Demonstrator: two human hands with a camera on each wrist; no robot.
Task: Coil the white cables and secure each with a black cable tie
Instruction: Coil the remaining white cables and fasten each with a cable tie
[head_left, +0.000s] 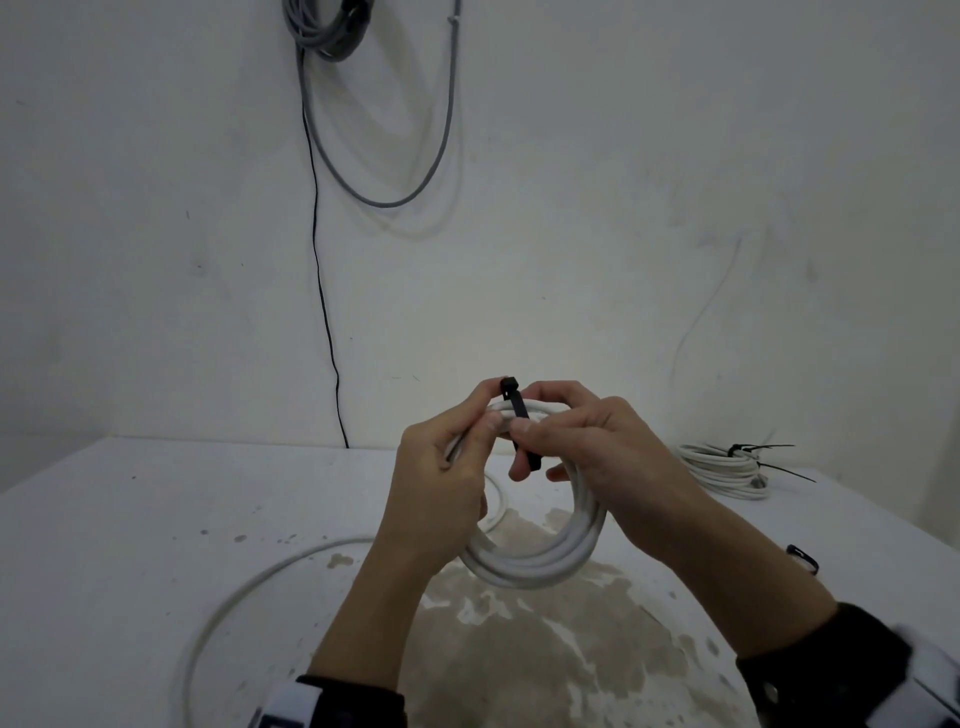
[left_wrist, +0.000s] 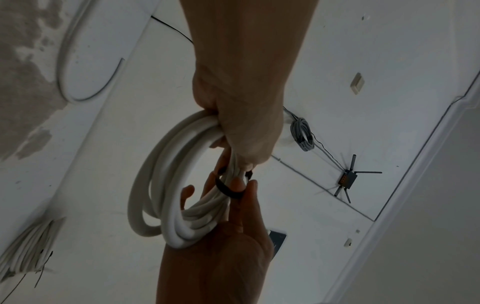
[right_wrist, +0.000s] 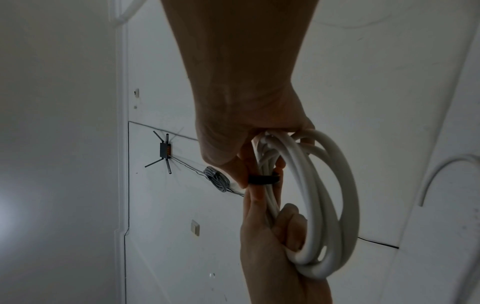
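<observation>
Both hands hold a coil of white cable (head_left: 535, 566) upright above the white table (head_left: 130, 519). My left hand (head_left: 483, 410) grips the coil's upper left part, with its thumb on the strands. A black cable tie (head_left: 521, 431) runs over the top of the coil, its head (head_left: 508, 385) sticking up. My right hand (head_left: 540, 415) pinches the tie against the strands. The left wrist view shows the tie (left_wrist: 226, 188) looped round the bundle (left_wrist: 161, 185). In the right wrist view the tie (right_wrist: 262, 179) forms a band round the coil (right_wrist: 332, 205).
A tied white coil (head_left: 727, 467) with black tie tails lies at the table's back right. A loose white cable (head_left: 244, 587) curves across the table's left side. A spare black tie (head_left: 802, 558) lies near the right edge. Grey cables (head_left: 332, 26) hang on the wall.
</observation>
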